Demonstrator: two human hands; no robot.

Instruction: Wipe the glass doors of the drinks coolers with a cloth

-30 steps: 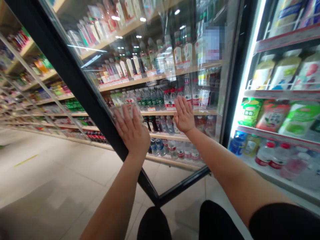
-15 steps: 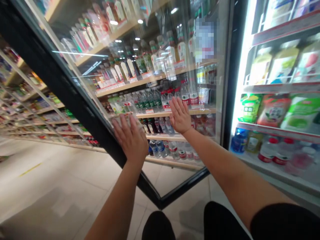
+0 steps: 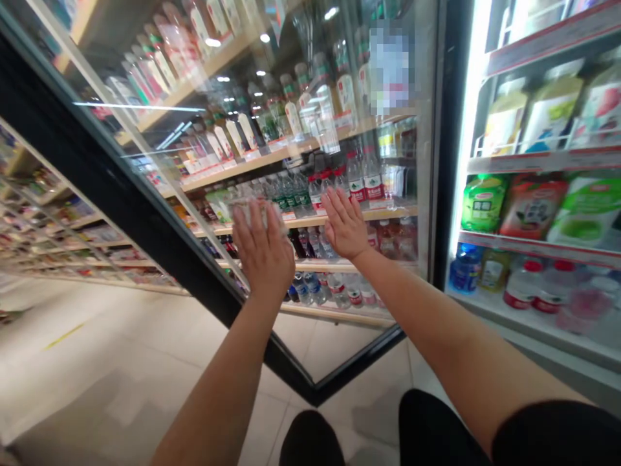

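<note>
A glass door (image 3: 334,349) with a black frame stands swung out from a lit refrigerated cabinet. My left hand (image 3: 264,252) lies flat against the pane near its lower left side, pressing what looks like a pale, crumpled cloth (image 3: 275,212) to the glass. Most of that cloth is hidden under the palm and fingers; only its edge shows past the fingertips. To the right, my right hand (image 3: 346,226) rests on the same pane with its fingers stretched out and nothing in it. Both arms reach forward.
Inside the cabinet (image 3: 538,162), at right, stand bottles and colourful pouches (image 3: 485,204). Beyond the glass, wooden shelves (image 3: 334,264) carry many bottles. More shelving runs along the left. Pale floor tiles (image 3: 130,349) lie below, with my knees (image 3: 313,440) at the bottom.
My left hand has slid right and slightly up across the glass, away from the door's frame, with the cloth under it. My right hand stays at nearly the same spot on the pane.
</note>
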